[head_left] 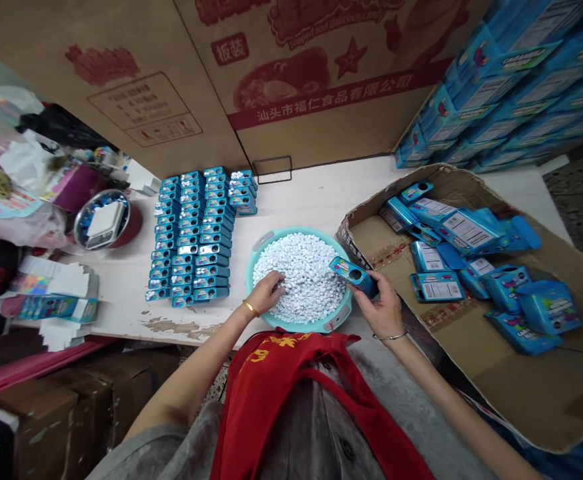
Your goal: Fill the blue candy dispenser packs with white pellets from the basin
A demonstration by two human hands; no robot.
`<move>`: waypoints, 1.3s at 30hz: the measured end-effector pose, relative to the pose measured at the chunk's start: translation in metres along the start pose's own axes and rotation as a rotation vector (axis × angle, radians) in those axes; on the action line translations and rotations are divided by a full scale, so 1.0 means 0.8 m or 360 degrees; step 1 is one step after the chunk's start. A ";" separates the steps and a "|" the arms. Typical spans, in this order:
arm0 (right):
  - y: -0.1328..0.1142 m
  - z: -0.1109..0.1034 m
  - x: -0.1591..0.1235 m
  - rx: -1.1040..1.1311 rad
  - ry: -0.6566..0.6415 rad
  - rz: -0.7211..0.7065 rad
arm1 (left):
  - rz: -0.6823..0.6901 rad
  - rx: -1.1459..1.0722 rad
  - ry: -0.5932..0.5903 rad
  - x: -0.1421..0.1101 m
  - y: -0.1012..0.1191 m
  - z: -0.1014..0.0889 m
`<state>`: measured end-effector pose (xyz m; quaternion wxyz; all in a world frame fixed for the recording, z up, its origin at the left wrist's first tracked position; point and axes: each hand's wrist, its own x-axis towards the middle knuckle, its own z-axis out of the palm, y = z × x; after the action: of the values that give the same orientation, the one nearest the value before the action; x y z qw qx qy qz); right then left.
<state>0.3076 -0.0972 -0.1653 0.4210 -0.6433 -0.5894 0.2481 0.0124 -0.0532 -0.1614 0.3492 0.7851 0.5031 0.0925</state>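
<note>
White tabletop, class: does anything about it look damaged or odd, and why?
Yes: near its front edge, left of the turquoise basin, the white tabletop has ragged brown patches, where the surface looks worn or peeled away.

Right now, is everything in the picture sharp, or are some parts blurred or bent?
Head view: the right hand and its blue box look fairly clear; also in the head view, the stacked boxes at upper right look blurred and stretched, and that corner is darker.
</note>
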 end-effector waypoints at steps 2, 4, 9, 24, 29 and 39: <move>0.000 -0.001 0.001 -0.0032 -0.0007 -0.0045 | 0.0097 -0.0020 0.0018 -0.007 0.013 -0.018; -0.003 -0.002 0.003 -0.0059 -0.0030 -0.0118 | 0.0197 -0.0006 0.0028 -0.010 0.032 -0.039; -0.014 0.005 0.008 -0.0076 -0.0147 -0.0355 | 0.0362 0.0200 -0.0100 -0.003 0.091 -0.093; -0.028 0.026 0.005 0.0101 -0.0188 -0.0474 | 0.0237 0.1360 -0.0505 0.021 0.253 -0.140; -0.020 0.014 0.006 0.0140 -0.0113 -0.0300 | -0.0072 0.1133 -0.0199 -0.001 0.151 -0.142; -0.002 -0.007 0.007 0.0055 0.0030 0.0025 | -0.0299 0.0500 -0.0178 0.010 0.005 0.024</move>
<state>0.3119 -0.0934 -0.1601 0.4355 -0.6428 -0.5759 0.2557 0.0284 -0.0556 -0.1748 0.2567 0.7834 0.5624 -0.0641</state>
